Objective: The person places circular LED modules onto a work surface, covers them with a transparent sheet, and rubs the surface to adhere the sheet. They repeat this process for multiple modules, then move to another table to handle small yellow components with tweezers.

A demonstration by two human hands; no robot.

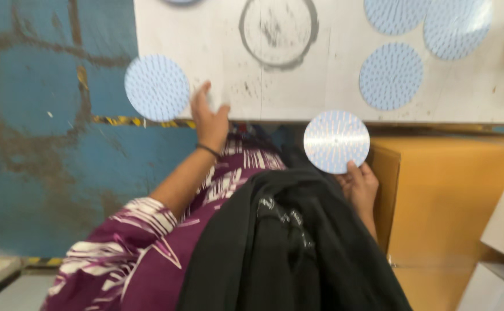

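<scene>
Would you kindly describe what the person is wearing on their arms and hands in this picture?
The left hand is bare, with a thin dark band around the wrist. Further up that arm sits a loose purple sleeve with a white leaf-like print. The right hand is bare too; its arm is mostly hidden behind a black cloth, so no sleeve shows.
</scene>
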